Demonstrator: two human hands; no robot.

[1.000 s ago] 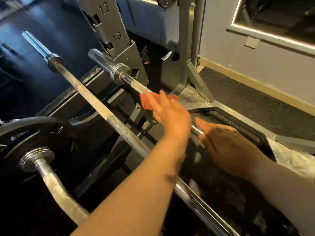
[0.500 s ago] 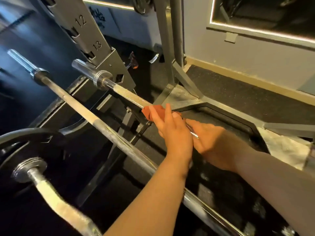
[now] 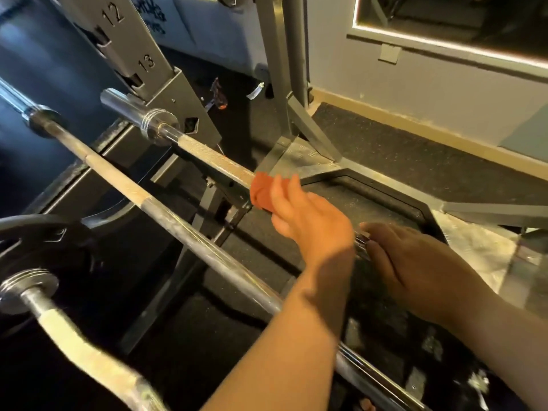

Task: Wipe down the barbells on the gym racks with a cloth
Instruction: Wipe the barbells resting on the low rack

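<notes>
The orange cloth was bunched around the far barbell, about halfway along the part that showed. The left hand held it there, with the fingers close together and bent over the cloth, pressing it on the bar. The picture was a bit blurry at the fingertips.

The right hand was just beside the left one, on the same bar. It was in shadow. Its fingertips touched the bar, but I could not tell if they curled round it.

The far barbell lay on a grey rack post. The post had the numbers 12 and 13 on it, one above the other. There was dark scribbled writing on the blue wall behind, too blurry to read.

A second barbell lay nearer, under the left arm. At the bottom left was a bent bar with a black weight plate on its end.
</notes>
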